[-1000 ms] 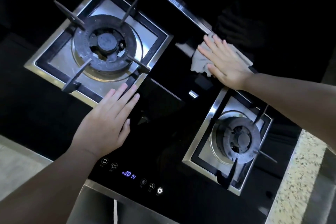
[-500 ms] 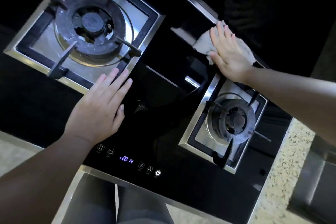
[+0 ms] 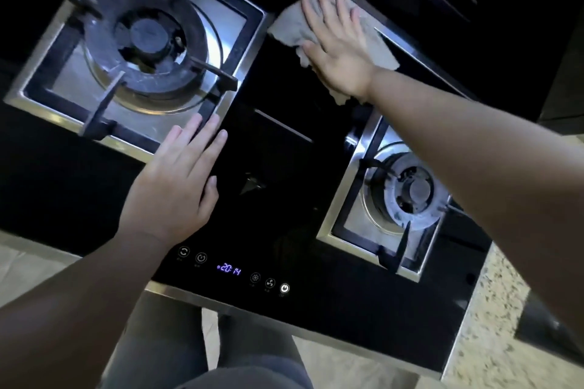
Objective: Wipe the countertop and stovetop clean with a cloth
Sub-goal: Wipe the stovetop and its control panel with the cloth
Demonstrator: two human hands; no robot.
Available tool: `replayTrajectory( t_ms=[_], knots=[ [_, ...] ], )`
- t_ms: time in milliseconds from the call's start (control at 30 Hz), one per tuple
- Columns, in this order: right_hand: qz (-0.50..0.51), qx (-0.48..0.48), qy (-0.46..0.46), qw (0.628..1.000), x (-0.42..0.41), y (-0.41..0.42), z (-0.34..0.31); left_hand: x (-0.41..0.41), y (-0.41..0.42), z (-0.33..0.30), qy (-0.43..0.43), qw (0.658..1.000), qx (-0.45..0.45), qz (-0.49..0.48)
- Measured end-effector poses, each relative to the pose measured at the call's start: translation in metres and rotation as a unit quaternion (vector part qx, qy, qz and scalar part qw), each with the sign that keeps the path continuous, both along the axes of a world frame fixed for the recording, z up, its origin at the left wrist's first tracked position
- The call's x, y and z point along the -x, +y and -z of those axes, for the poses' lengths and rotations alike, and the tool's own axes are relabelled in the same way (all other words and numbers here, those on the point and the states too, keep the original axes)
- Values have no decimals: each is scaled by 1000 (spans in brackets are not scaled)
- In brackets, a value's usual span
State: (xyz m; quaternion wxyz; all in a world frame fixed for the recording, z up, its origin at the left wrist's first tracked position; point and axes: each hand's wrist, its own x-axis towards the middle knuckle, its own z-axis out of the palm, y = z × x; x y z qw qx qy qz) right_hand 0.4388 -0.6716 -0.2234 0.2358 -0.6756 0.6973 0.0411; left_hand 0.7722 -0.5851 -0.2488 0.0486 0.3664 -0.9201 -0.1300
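While the left hand (image 3: 172, 186) lies flat on the black glass stovetop (image 3: 278, 167), palm down with straight fingers together, its fingertips reach the steel frame of the large left burner (image 3: 148, 44). Its grip is open and holds nothing. Reaching forward across the smaller right burner (image 3: 407, 196), the right arm ends in the right hand (image 3: 338, 47), which presses a crumpled grey cloth (image 3: 290, 28) onto the glass at the stovetop's far edge, between the two burners. That hand's fingers are spread and straight, pressing down rather than gripping. A lit display (image 3: 229, 269) glows near the front edge. Speckled worktop (image 3: 483, 335) borders the right side.
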Motion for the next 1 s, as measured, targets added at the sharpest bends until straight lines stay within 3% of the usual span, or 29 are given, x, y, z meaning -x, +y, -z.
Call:
replayTrajectory(
  t_ms=[167, 367, 500, 667, 867, 1000],
  knots=[
    [45, -41, -27, 998, -45, 32, 2, 0, 1, -2, -8, 1000, -13, -4],
    [198, 34, 14, 979, -64, 33, 4, -1, -3, -4, -13, 1000, -17, 13],
    [311, 85, 76, 944, -66, 50, 12, -1, -4, -5, -12, 999, -26, 19],
    [436, 108, 119, 885, -135, 111, 22, 0, -4, -10, -14, 999, -33, 26],
    [416, 98, 124, 896, -93, 83, 25, 0, -5, -7, -31, 999, -26, 32],
    [451, 105, 126, 877, -84, 67, 27, -1, -5, -7, -33, 999, -18, 31]
  ],
)
